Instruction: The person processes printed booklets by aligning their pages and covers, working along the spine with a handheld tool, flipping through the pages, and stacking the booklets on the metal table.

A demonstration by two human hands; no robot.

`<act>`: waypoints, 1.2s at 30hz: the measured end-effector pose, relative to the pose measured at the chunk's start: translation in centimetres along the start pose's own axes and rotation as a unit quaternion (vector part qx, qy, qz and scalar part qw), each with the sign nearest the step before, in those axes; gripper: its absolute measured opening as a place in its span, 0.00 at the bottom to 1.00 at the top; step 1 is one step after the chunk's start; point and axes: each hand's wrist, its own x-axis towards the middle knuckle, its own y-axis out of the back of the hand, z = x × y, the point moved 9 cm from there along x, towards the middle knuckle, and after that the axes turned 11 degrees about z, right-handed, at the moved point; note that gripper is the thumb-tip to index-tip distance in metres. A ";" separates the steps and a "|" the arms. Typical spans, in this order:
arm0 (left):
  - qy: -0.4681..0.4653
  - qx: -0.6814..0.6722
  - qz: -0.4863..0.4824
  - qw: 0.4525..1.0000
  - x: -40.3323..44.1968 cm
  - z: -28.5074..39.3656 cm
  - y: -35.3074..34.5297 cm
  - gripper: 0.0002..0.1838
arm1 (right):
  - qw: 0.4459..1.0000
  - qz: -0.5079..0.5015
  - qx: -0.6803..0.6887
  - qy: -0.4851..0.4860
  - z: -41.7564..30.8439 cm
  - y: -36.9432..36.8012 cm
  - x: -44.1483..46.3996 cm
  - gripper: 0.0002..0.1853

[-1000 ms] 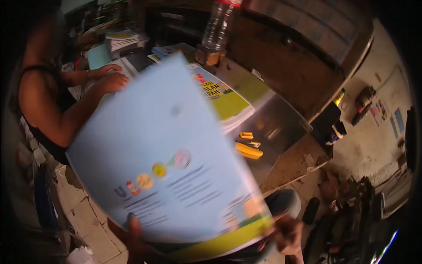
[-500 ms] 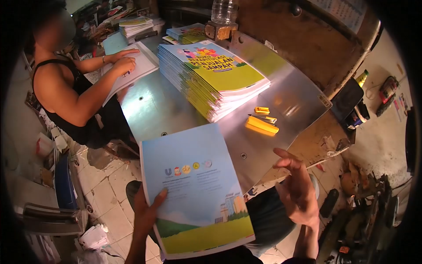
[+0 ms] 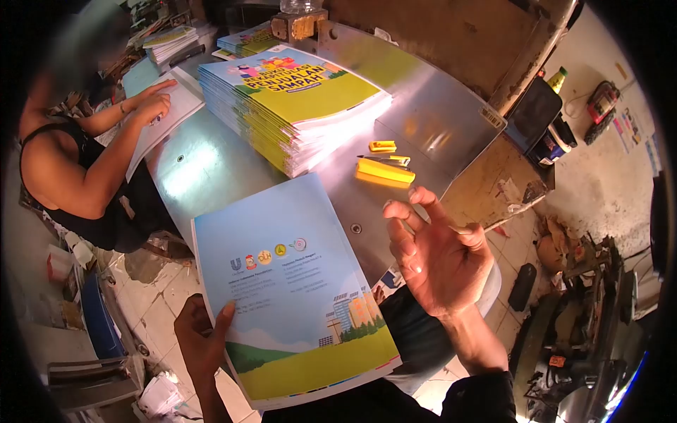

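hands apart at a metal counter (image 3: pixel 204 166): the left hand (image 3: pixel 201 331) grips the left edge of a booklet (image 3: pixel 296 282), thumb flat on the printed face, while the right hand (image 3: pixel 444 264), palm showing and fingers bent, stands open just beside it, touching nothing that can be seen. the booklet is held in front of the counter's near edge, back cover turned to the person holding it. it looks light for its size and apt to bow across its width, probably stiffer while its pages stay squared together. the smooth cover could slip under dry fingers, and the corners seem likeliest to crease. a hold on both long sides, thumbs above and fingers spread beneath, should keep it flat; which side is bound cannot be told.

broadest of the surfaces is the counter, its hard sheet throwing back a bright glare. on it rests a thick stack of booklets (image 3: pixel 296 88), paper edges stepped into uneven ridges. the held booklet is a plain rectangle of printed paper, hills below a pale blue sky. a worn wooden block (image 3: pixel 300 27) sits at the far side. smaller are a long yellow object (image 3: pixel 385 171), seemingly plastic, possibly a stapler, and a stubby yellow piece (image 3: pixel 383 146) near it.
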 end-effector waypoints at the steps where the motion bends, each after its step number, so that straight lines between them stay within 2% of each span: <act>1: 0.002 0.002 0.002 1.000 0.1 0.1 0.3 0.16 | 1.000 0.004 0.002 -0.002 0.0 0.0 0.0 0.34; 4: 0.009 0.020 -0.030 0.999 0.6 0.6 0.9 0.16 | 0.999 -0.030 -0.008 0.008 -0.5 -0.3 -0.1 0.33; 5: -0.004 0.079 -0.036 0.996 0.6 1.3 1.6 0.16 | 0.999 -0.037 -0.004 0.002 -0.5 -0.5 -0.2 0.33; 6: -0.014 0.139 -0.038 0.989 0.6 1.7 2.5 0.16 | 0.995 -0.013 -0.098 0.029 -0.7 -0.3 -0.5 0.31; 7: -0.009 0.143 -0.020 0.990 0.5 2.1 3.9 0.16 | 0.980 0.008 -0.190 0.055 -0.8 -0.4 -0.6 0.28; 9: 0.041 0.001 -0.025 0.999 0.5 2.4 5.8 0.14 | 0.944 0.042 -0.326 0.030 0.2 -0.3 -0.9 0.14; 10: 0.034 -0.085 -0.032 0.995 0.7 2.6 6.4 0.10 | 0.931 0.013 -0.364 0.013 0.9 -1.5 -1.2 0.12; 11: 0.051 -0.195 -0.083 0.976 0.5 3.5 6.3 0.07 | 0.915 -0.018 -0.402 -0.004 1.6 -2.5 -1.4 0.10; 12: 0.057 -0.226 -0.076 0.970 0.2 4.8 6.4 0.08 | 0.886 -0.101 -0.450 0.048 2.3 -3.8 -1.3 0.10; 13: 0.063 -0.258 -0.067 0.962 -0.3 6.1 5.9 0.09 | 0.838 -0.128 -0.528 0.059 2.7 -5.2 -1.5 0.11; 15: 0.064 -0.334 -0.121 0.933 -0.7 6.9 3.7 0.17 | 0.797 -0.176 -0.568 0.103 3.3 -9.0 -1.7 0.17; 16: 0.074 -0.362 -0.147 0.918 -0.9 7.0 2.4 0.21 | 0.796 -0.195 -0.564 0.100 3.8 -10.5 -1.9 0.17; 17: 0.101 -0.373 -0.176 0.905 -1.6 7.2 1.0 0.24 | 0.775 -0.191 -0.592 0.109 4.1 -11.6 -2.0 0.22; 18: 0.116 -0.389 -0.165 0.899 -2.2 7.7 -0.3 0.27 | 0.753 -0.182 -0.621 0.120 4.2 -12.2 -2.1 0.27; 19: 0.132 -0.405 -0.158 0.891 -2.7 8.1 -1.4 0.29 | 0.751 -0.190 -0.621 0.120 4.4 -12.9 -2.3 0.27; 21: 0.090 -0.419 -0.269 0.863 -3.9 8.3 -3.6 0.33 | 0.764 -0.171 -0.619 0.059 5.1 -12.6 -2.5 0.37; 22: 0.120 -0.464 -0.300 0.824 -4.6 8.1 -4.7 0.37 | 0.768 -0.180 -0.613 0.036 5.4 -12.0 -2.5 0.44; 23: 0.097 -0.497 -0.359 0.784 -5.0 7.6 -5.5 0.39 | 0.764 -0.182 -0.618 0.033 5.3 -11.9 -2.5 0.44; 25: 0.115 -0.494 -0.353 0.786 -5.7 8.1 -6.4 0.39 | 0.761 -0.194 -0.619 0.021 5.4 -11.9 -2.9 0.48; 26: 0.094 -0.471 -0.339 0.809 -5.6 7.7 -6.8 0.41 | 0.744 -0.190 -0.641 0.020 5.4 -11.5 -3.1 0.54; 27: 0.097 -0.476 -0.338 0.806 -5.6 7.4 -7.1 0.41 | 0.740 -0.190 -0.645 0.016 5.4 -11.6 -3.3 0.54; 29: 0.106 -0.576 -0.381 0.715 -6.1 8.2 -7.3 0.45 | 0.729 -0.200 -0.654 0.014 5.3 -12.2 -3.8 0.56; 30: 0.152 -0.537 -0.356 0.750 -5.8 7.7 -7.2 0.47 | 0.727 -0.209 -0.654 0.005 5.5 -12.0 -3.9 0.60; 31: 0.155 -0.539 -0.355 0.748 -5.7 8.1 -7.0 0.47 | 0.726 -0.208 -0.656 0.002 5.7 -11.9 -4.0 0.60; 33: 0.128 -0.464 -0.328 0.813 -5.2 8.0 -6.5 0.46 | 0.724 -0.222 -0.653 0.013 6.3 -12.1 -4.2 0.61; 36: 0.130 -0.439 -0.310 0.833 -5.2 7.7 -6.2 0.44 | 0.713 -0.238 -0.659 0.014 6.9 -11.7 -4.4 0.63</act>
